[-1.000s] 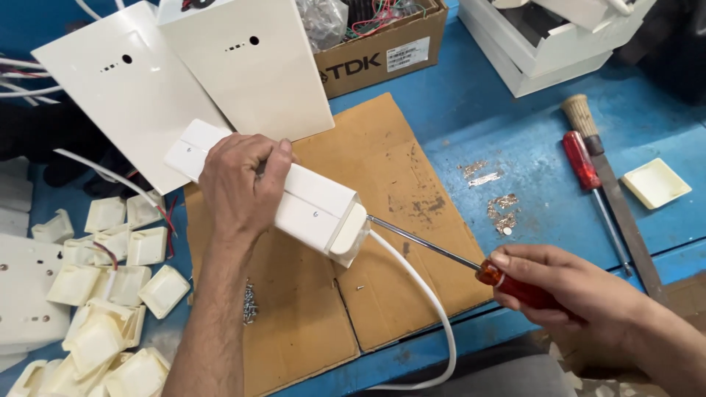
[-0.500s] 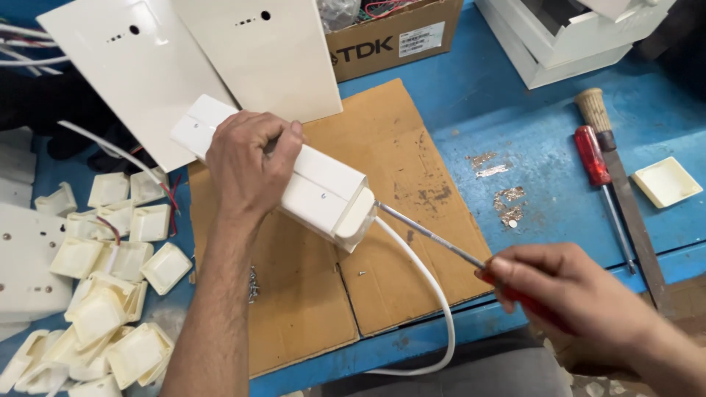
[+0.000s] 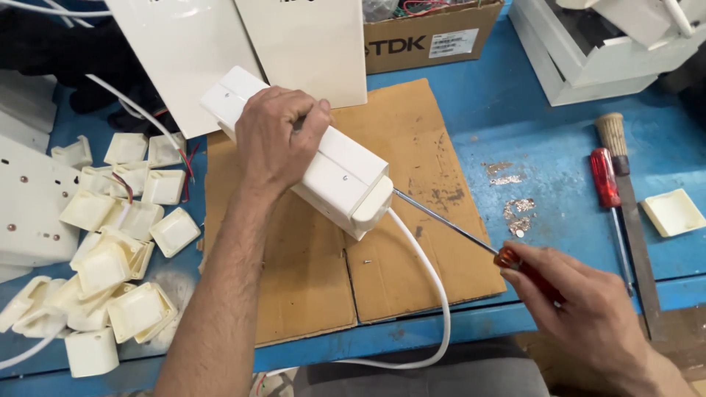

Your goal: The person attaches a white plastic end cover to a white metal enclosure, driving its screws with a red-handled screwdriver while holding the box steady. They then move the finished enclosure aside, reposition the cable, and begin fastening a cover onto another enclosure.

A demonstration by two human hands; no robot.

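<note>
My left hand (image 3: pixel 278 136) grips a long white plastic box (image 3: pixel 334 180) that lies tilted on a cardboard sheet (image 3: pixel 412 140). A white cable (image 3: pixel 430 279) leaves the box's near end and curves down past the bench edge. In my right hand (image 3: pixel 588 309) is a red-handled screwdriver (image 3: pixel 456 226), held by the handle. Its thin shaft runs up-left, and its tip touches the box's end cap.
Several small white plastic caps (image 3: pixel 110 242) lie heaped at the left. White panels (image 3: pixel 294 44) and a cardboard carton (image 3: pixel 426 33) stand at the back. On the blue bench (image 3: pixel 544 132) at the right lie a second red screwdriver (image 3: pixel 609 191), a wooden-handled file (image 3: pixel 625 198) and a square cap (image 3: pixel 673 212).
The view has shifted a little. My right hand has drawn slightly back toward me with the screwdriver. My left hand keeps its hold on the box.
</note>
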